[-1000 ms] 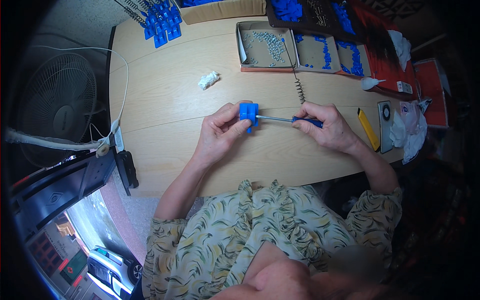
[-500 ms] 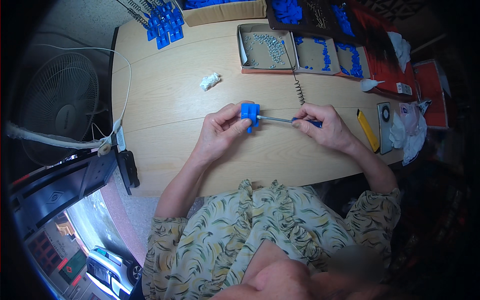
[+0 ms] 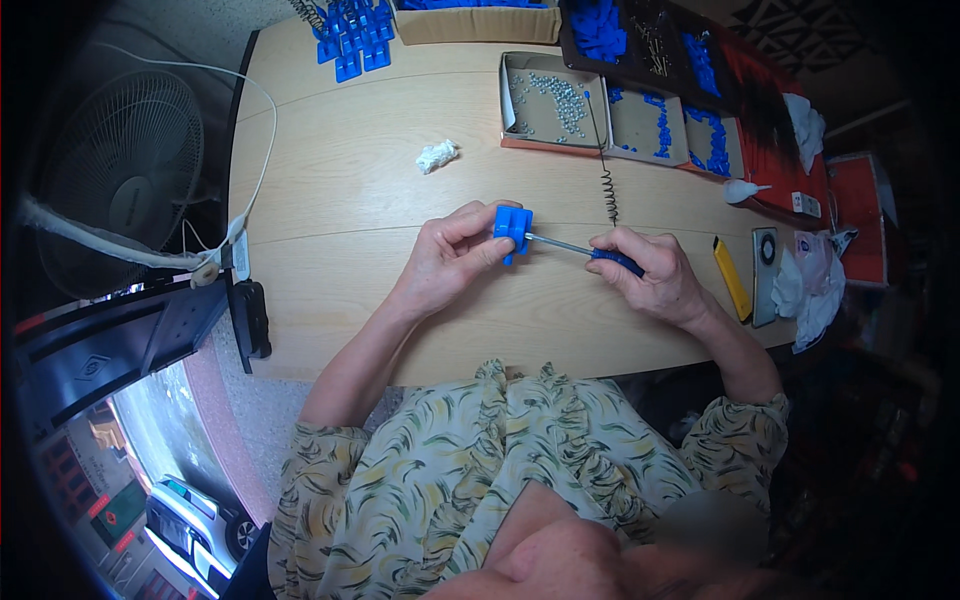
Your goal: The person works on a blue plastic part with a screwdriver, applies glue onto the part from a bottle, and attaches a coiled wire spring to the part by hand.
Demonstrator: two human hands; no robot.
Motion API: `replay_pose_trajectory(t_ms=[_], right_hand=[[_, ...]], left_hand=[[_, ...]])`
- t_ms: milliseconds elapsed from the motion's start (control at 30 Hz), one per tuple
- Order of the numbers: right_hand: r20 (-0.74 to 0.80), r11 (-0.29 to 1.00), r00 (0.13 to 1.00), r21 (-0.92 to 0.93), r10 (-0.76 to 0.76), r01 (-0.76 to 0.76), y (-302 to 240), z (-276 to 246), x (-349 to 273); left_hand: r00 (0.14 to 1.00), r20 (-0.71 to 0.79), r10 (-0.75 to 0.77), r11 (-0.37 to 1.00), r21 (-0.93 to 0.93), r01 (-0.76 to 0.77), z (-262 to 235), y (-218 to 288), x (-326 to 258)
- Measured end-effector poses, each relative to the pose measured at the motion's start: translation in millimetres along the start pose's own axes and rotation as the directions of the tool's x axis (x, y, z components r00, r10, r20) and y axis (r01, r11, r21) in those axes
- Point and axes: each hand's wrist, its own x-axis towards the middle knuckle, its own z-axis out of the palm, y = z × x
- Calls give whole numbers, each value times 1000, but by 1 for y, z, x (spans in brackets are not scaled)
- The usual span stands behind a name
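Note:
Between its thumb and fingers, my left hand (image 3: 448, 258) grips a small blue plastic part (image 3: 512, 230) above the middle of the table. My right hand (image 3: 655, 274) is closed round the blue handle of a screwdriver (image 3: 568, 246). The screwdriver's shaft slants up to the left, and its tip meets the right side of the blue part. Whether a screw sits at the tip is too small to tell. Just beyond my right hand lies a dark coiled spring (image 3: 608, 190) with a long straight end and a small blue tip.
Small silvery pieces fill part of a cardboard box (image 3: 507, 128) at the back, beside boxes of blue pieces (image 3: 712, 140). Finished-looking blue parts (image 3: 352, 40) cluster at back left. Crumpled white tissue (image 3: 437, 156), a yellow cutter (image 3: 732, 280), a phone (image 3: 765, 275) and a fan (image 3: 130, 190) surround my hands.
The view has shifted, so the table items appear a little displaced. The screwdriver's handle has dropped and its shaft now slants more. Both hands keep their holds.

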Motion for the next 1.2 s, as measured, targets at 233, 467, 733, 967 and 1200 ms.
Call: replay_pose_trajectory(t_ms=[233, 467, 733, 967, 1200], right_hand=[[73, 984, 989, 121, 126, -134, 0, -3, 1], [188, 930, 948, 219, 255, -294, -2, -8, 2], [243, 883, 921, 292, 304, -368, 2, -8, 3], [283, 861, 907, 318, 312, -396, 8, -11, 4], [211, 867, 934, 357, 288, -348, 10, -3, 0]], left_hand=[[999, -2, 40, 997, 63, -40, 0, 0, 0], [999, 2, 54, 994, 90, -54, 1, 1, -1], [999, 7, 51, 995, 86, -51, 0, -1, -1], [999, 17, 44, 992, 116, -46, -1, -6, 1], [982, 69, 174, 959, 214, -184, 4, 2, 4]])
